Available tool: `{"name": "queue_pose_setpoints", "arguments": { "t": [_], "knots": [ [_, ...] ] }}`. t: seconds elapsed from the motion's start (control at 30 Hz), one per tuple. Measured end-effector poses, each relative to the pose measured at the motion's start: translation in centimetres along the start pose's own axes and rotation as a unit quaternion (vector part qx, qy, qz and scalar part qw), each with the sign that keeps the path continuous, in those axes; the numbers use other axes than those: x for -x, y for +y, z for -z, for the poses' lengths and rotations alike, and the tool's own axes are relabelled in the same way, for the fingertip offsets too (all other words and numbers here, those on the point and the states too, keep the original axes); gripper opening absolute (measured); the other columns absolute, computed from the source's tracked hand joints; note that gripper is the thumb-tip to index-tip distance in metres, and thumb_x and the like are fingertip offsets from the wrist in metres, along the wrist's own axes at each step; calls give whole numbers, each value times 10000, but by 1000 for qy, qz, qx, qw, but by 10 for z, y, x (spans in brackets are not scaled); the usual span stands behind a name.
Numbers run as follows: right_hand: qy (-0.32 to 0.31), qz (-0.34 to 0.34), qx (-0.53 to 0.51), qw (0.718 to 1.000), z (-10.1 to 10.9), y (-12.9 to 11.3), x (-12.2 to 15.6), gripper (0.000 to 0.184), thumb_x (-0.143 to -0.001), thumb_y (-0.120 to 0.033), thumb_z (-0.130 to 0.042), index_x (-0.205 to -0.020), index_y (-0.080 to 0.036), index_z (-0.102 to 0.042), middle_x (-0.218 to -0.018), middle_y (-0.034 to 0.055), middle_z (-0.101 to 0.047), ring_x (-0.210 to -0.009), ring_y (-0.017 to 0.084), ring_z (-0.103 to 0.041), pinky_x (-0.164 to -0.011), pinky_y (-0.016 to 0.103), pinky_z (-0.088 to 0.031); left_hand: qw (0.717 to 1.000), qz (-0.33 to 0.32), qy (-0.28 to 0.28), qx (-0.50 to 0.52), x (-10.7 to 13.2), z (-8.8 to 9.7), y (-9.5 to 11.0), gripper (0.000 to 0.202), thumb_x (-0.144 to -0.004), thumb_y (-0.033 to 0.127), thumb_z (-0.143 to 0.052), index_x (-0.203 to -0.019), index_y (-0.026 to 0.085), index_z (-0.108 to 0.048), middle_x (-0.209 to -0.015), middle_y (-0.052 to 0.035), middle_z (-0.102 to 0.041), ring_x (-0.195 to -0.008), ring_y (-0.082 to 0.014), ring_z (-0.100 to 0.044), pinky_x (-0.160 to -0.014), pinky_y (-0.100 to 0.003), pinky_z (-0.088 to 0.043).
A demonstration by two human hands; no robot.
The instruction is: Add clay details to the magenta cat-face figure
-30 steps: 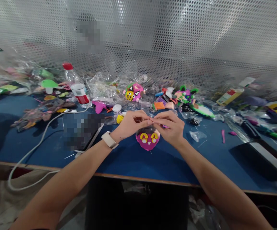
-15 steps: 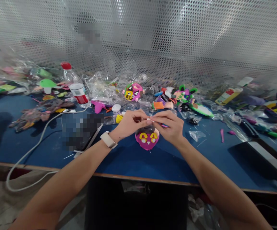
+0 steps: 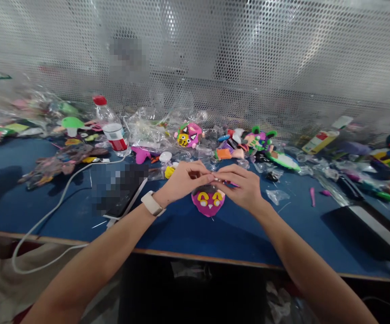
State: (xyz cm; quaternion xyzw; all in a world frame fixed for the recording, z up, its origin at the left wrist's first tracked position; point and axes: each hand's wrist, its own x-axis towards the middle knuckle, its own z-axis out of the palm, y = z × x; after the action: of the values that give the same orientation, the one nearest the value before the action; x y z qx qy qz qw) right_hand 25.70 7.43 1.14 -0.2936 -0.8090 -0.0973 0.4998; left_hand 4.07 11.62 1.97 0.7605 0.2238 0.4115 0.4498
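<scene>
Both our hands come slightly lower, nearer magenta cat face (image 3: 209,202), than half a second ago. Left hand (image 3: 184,182) and right hand (image 3: 242,189) meet; we pinch small white piece (image 3: 216,179) between their fingertips. Cat face, yellow-browed, lies on blue table (image 3: 181,234) just below grip, top partly hidden by hands. Left of grip: smartphone (image 3: 125,202). Beyond grip: pink-and-yellow cat face (image 3: 188,135); farther left, red-capped bottle (image 3: 115,135).

L+R fingers (image 3: 205,180) on wht bit (image 3: 216,179)
</scene>
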Motion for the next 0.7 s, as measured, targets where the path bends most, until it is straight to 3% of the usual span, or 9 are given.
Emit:
{"name": "queue_pose_setpoints", "arguments": {
  "t": [0.17, 0.33, 0.43, 0.53, 0.6, 0.7],
  "knots": [
    [-57, -4, -30, 998, 14, -35, 12, 78, -1015, -261, -704, -1058, -272, -767, -865, -20, -817, -713, 113, -769, -610, 204, -593, 999, 44, -21, 1, 36, -9, 23, 259, -912, 402, -774, -812, 164, -789, -848, -38, -676, -682, -93, -580, -604, -216, -446],
    [-93, -48, -58, 993, 19, -76, 41, 95, -1039, -270, -669, -1083, -250, -751, -889, -14, -824, -730, 112, -779, -671, 213, -609, 976, 198, -73, 53, 83, -26, 42, 228, -951, 374, -714, -892, 159, -762, -668, 4, -668, -533, -83, -562, -543, -201, -453],
    [-116, -71, -58, 989, 18, -89, 57, 110, -1053, -261, -640, -1069, -240, -746, -909, 2, -822, -761, 128, -784, -684, 228, -602, 970, 233, -66, 10, 104, -38, 42, 196, -975, 351, -680, -930, 181, -767, -691, 5, -696, -563, -98, -607, -548, -202, -470],
    [-138, -118, -75, 981, 16, -95, 66, 110, -1049, -235, -636, -1062, -236, -746, -943, 7, -817, -779, 132, -780, -690, 233, -598, 977, 203, -13, -67, 118, -51, 34, 153, -991, 335, -667, -1021, 227, -772, -722, 17, -722, -598, -114, -639, -561, -214, -495],
    [-140, -133, -79, 978, 15, -97, 70, 105, -1039, -213, -646, -1051, -233, -748, -955, 9, -814, -788, 136, -778, -696, 239, -598, 981, 138, 19, -132, 124, -57, 29, 116, -983, 269, -678, -1062, 242, -758, -887, 4, -776, -712, -131, -697, -679, -243, -567],
    [-136, -161, -81, 974, 14, -97, 72, 112, -1033, -196, -648, -1024, -233, -753, -945, 7, -804, -782, 137, -768, -696, 247, -596, 977, 68, 23, -202, 126, -62, 26, 156, -988, 183, -656, -1117, 242, -720, -1015, -7, -784, -845, -157, -739, -809, -287, -611]
  ]
}}
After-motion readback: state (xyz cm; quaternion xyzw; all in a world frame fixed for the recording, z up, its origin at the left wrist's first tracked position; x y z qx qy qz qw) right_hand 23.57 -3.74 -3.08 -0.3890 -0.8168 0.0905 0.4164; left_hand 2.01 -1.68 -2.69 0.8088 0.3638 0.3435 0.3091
